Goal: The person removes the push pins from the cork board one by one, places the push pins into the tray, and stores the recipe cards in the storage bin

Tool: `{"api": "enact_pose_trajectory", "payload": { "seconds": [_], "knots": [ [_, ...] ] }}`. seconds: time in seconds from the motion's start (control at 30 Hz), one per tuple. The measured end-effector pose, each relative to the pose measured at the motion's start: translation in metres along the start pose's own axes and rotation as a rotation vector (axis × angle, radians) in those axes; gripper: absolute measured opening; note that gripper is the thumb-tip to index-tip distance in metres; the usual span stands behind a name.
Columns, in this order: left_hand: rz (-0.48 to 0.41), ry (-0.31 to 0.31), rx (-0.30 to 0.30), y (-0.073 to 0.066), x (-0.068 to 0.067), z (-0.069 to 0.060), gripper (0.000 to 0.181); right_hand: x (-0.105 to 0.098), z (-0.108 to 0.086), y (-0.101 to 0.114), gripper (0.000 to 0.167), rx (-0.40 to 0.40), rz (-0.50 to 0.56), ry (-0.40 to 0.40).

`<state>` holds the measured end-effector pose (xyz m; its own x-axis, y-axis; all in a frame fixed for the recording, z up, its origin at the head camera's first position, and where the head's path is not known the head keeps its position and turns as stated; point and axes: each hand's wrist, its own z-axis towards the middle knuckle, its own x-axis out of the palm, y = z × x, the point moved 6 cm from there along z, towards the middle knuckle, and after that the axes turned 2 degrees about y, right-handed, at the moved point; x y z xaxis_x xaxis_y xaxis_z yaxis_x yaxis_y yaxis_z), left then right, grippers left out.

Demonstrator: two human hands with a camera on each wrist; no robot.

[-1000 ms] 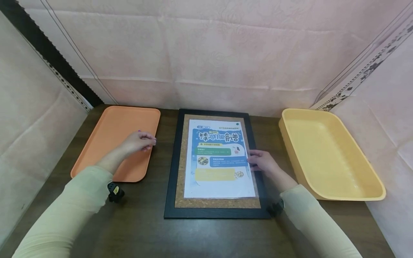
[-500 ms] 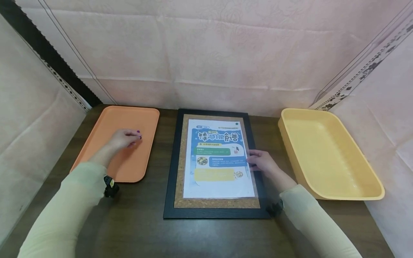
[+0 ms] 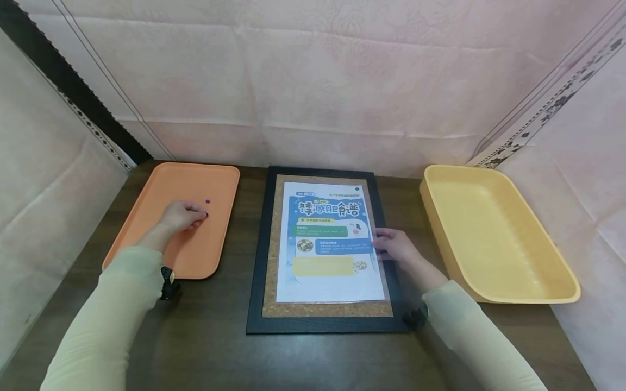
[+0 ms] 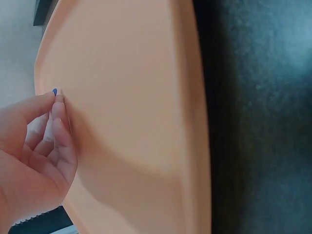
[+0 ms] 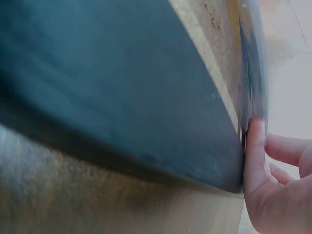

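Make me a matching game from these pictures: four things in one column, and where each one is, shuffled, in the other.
1. left hand
2. right hand
3. printed sheet
4. yellow bin

A. on the corkboard
B. over the orange tray
C. rightmost on the table
D. at the printed sheet's right edge

Pairs: 1-B, 2-D, 3-A, 4-C

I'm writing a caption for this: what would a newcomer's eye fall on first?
Probably the blue and white poster on the black-framed cork board in the middle, its right edge held by the right hand. Next, the yellow tub to the right and the orange tray to the left, over which the left hand pinches a small purple piece.
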<state>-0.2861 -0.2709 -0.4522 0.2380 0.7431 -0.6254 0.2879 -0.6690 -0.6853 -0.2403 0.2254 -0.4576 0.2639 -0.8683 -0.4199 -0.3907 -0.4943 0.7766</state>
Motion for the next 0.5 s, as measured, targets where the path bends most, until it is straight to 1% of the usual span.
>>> {"api": "enact_pose_trajectory", "payload": {
  "seconds": [0.27, 0.5],
  "knots": [
    [0.013, -0.002, -0.012, 0.0007, 0.0011, -0.0015, 0.031, 0.0003, 0.0002, 0.0000, 0.049, -0.005, -0.006, 0.004],
    [-0.032, 0.030, -0.009, -0.0052, -0.0027, -0.0052, 0.037, -0.0010, 0.0009, -0.0006, 0.050, -0.005, -0.001, 0.007]
  ]
}}
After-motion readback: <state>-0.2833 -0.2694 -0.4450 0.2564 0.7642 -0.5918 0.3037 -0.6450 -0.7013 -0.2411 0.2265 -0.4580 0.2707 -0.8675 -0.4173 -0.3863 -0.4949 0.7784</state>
